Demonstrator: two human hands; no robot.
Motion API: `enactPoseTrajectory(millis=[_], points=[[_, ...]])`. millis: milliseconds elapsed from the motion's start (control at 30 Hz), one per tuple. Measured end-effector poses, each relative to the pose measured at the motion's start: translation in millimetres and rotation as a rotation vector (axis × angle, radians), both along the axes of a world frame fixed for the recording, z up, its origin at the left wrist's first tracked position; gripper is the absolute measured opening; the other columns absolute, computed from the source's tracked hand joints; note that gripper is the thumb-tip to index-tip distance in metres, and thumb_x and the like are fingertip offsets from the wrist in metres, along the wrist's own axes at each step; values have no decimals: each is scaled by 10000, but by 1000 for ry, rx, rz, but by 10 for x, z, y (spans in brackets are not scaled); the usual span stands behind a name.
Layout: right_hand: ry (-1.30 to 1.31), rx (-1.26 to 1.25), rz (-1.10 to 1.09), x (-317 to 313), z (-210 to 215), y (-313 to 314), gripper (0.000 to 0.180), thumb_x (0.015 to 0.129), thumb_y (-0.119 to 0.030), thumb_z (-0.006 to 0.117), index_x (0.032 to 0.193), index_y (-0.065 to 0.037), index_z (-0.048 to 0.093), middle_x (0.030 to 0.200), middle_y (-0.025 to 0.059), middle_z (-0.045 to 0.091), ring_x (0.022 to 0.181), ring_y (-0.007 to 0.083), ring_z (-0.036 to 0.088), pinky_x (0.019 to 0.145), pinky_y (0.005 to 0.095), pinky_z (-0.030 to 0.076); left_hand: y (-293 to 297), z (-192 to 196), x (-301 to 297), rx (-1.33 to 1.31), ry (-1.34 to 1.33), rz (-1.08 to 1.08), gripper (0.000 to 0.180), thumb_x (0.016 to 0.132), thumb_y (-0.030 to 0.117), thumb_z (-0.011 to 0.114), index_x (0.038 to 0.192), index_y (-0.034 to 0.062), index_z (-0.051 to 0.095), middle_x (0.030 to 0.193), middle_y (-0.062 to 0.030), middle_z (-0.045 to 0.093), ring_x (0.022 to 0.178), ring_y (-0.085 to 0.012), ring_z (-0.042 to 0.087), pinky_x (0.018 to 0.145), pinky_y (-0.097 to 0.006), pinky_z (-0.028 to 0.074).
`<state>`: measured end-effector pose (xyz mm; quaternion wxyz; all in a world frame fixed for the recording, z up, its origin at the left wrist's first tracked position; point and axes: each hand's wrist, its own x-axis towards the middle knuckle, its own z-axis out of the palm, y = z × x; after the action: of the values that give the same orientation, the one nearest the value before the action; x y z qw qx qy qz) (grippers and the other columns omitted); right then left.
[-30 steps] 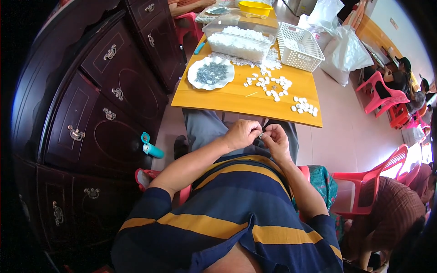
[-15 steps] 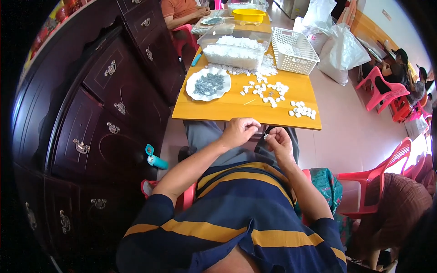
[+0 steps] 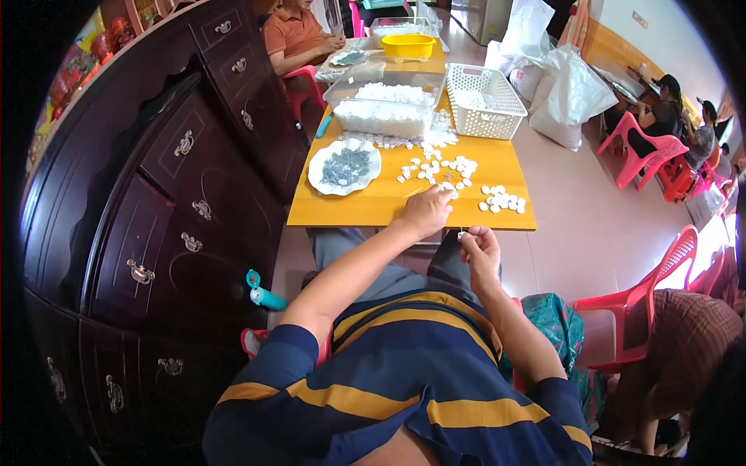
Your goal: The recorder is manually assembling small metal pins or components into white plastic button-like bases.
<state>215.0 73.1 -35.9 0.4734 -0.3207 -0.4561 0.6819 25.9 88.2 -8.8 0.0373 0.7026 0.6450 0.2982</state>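
My right hand (image 3: 482, 252) is just off the table's near edge, thumb and fingers pinched on a small white plastic piece (image 3: 461, 235) with a thin pin-like bit sticking up. Over the tabletop reaches my left hand (image 3: 429, 212), its bent fingertips closed at a small white piece among the loose ones. Those loose white pieces (image 3: 462, 165) are scattered beyond it. A separate cluster of rounded white pieces (image 3: 501, 199) lies to the right. On the left sits a white scalloped plate (image 3: 315, 168) with many small grey metal parts (image 3: 346, 165).
A clear bin (image 3: 381, 124) full of white pieces and a white perforated basket (image 3: 487, 128) stand farther back. Beyond are a yellow basin (image 3: 408, 48) and a seated person (image 3: 291, 39). Dark cabinets (image 3: 194, 171) line the left; pink chairs (image 3: 649, 147) and white sacks (image 3: 571, 93) stand right.
My left hand has left my right hand and moved forward onto the table at the loose white pieces. My right hand still pinches its piece, slightly lower. The view has shifted a little.
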Motion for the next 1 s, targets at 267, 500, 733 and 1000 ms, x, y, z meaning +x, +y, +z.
enactPoseTrajectory(millis=[267, 500, 733, 1000], points=[[3, 6, -16, 7, -14, 14, 162, 947, -40, 669, 1054, -75, 552, 819, 16, 637, 611, 82, 538, 557, 215, 422, -7, -35, 41, 61, 72, -19, 238, 928, 252, 656, 1101, 98, 707, 1033, -132, 677, 905, -353, 689, 785, -469, 561], [25, -2, -2, -7, 10, -5, 165, 944, -38, 671, 1057, -76, 557, 818, 10, 631, 609, 86, 544, 554, 216, 426, -99, -98, 12, 205, -64, 26, 166, 908, 240, 693, 893, 81, 738, 886, -116, 686, 791, -331, 681, 710, -434, 549], [0, 1, -8, 5, -15, -21, 161, 948, -53, 678, 1054, -80, 560, 813, -2, 620, 608, 88, 543, 556, 218, 431, -277, -163, -105, -2, -1034, -73, 86, 943, 94, 695, 929, 9, 698, 792, -12, 694, 599, -56, 600, 545, -217, 498], [-83, 84, 69, -45, 74, -121, 139, 963, -57, 670, 1044, -80, 560, 838, -12, 606, 656, 66, 528, 586, 202, 413, -495, -161, -207, -6, -1218, -96, 79, 918, 75, 707, 902, 10, 664, 762, -15, 659, 578, -61, 586, 522, -218, 493]])
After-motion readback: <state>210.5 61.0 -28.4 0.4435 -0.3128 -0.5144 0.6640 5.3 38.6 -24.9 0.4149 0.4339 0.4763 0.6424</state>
